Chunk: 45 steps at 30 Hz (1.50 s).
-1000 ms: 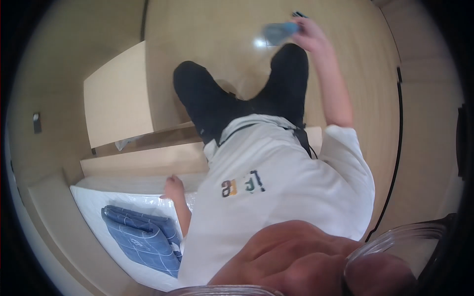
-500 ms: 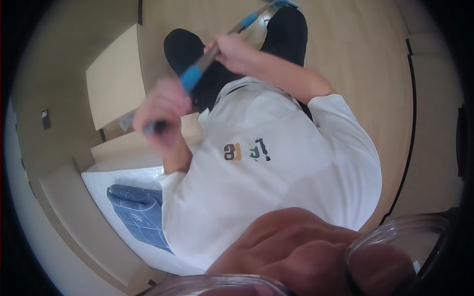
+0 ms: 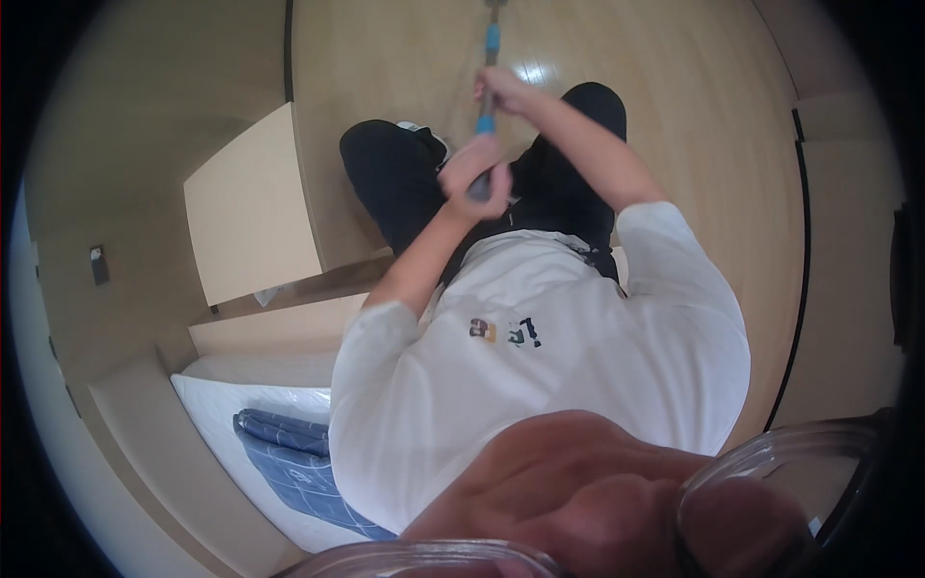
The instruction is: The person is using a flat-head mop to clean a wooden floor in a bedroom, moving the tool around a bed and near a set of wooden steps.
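Note:
A long-handled mop (image 3: 492, 39), with a grey pole and blue sleeves, points away from me over the floor. Its far end is at the upper edge of the picture, mostly cut off. My left hand (image 3: 475, 173) is wrapped round the dark grip at the near end, in front of my lap. Farther along the pole, my right hand (image 3: 501, 89) closes round the grey part between two blue sleeves. Both hands are slightly blurred.
My bent dark-trousered knees flank the pole. Wooden floor (image 3: 694, 116) spreads ahead and to the right. At left stands a pale cabinet panel (image 3: 252, 207); below it, a white mattress (image 3: 207, 405) bears a folded blue cloth (image 3: 289, 462). A dark strip (image 3: 805, 250) edges the floor at right.
The pole has swung from slanting up to the right to nearly straight ahead. My left hand moved right and forward to the middle; my right hand shifted slightly right. Both keep their grip.

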Each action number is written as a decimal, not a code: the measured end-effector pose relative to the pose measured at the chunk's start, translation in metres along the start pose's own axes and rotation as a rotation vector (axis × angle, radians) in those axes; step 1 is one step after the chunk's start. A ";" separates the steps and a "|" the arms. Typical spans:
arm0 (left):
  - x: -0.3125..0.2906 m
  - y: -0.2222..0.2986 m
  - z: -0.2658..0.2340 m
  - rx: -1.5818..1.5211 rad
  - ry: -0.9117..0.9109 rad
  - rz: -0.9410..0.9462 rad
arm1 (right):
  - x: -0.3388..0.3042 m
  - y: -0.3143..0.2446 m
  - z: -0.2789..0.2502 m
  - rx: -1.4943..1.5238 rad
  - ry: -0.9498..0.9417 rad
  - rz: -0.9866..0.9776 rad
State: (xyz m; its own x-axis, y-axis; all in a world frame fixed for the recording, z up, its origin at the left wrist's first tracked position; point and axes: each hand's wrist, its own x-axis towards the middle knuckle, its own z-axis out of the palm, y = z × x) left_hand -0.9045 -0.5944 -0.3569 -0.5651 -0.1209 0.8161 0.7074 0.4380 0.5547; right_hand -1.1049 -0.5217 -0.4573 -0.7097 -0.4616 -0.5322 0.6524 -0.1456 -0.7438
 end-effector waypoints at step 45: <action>-0.054 -0.073 0.043 -0.935 -0.155 -1.673 | -0.057 0.024 -0.040 -0.214 0.049 0.216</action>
State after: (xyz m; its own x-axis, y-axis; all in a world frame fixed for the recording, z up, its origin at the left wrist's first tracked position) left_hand -0.9444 -0.5814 -0.4483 -0.7989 0.2429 -0.5503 -0.5755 -0.5746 0.5819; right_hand -1.0595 -0.4642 -0.4605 -0.5761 -0.4179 -0.7025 0.7225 0.1415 -0.6767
